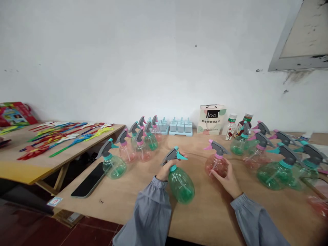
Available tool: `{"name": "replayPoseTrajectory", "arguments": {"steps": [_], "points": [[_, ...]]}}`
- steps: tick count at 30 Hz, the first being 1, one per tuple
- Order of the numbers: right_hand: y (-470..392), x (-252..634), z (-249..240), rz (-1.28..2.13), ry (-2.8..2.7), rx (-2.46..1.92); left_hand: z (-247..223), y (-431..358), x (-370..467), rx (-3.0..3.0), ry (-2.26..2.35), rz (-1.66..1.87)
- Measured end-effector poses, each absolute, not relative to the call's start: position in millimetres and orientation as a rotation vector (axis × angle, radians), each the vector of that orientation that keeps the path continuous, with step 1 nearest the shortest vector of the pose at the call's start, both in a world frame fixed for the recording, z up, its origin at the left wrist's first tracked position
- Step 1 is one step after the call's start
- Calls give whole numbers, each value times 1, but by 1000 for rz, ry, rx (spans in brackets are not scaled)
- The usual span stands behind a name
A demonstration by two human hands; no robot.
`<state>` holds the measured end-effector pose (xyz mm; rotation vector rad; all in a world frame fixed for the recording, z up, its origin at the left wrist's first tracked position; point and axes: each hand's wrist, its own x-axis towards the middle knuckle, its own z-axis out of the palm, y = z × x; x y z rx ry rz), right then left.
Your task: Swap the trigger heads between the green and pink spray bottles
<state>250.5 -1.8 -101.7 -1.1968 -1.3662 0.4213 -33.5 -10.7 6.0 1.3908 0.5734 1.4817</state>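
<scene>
My left hand [166,168] is closed round the neck of a green spray bottle [181,186], which tilts, its grey and teal sprayer head showing above the fingers. To its right, my right hand [227,176] grips the round body of a pink spray bottle [214,164] with a grey and pink head. That bottle looks upright at the table surface. Left of my hands is a group of green and pink bottles, the nearest a green one [114,166]. Several more stand on the right, among them a large green one [274,175].
A black phone [89,181] lies at the table's [197,218] left edge. Along the wall are pale blue moulds [180,127], a paper bag [211,119] and bottles with white caps [230,127]. A second table on the left bears colourful flat shapes [74,136].
</scene>
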Motion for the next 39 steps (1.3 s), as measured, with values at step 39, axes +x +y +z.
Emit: {"name": "replayPoseTrajectory", "arguments": {"steps": [39], "points": [[-1,249,-105,458,-1405,-1156,5,19,-191,1109,2028,2584]]}}
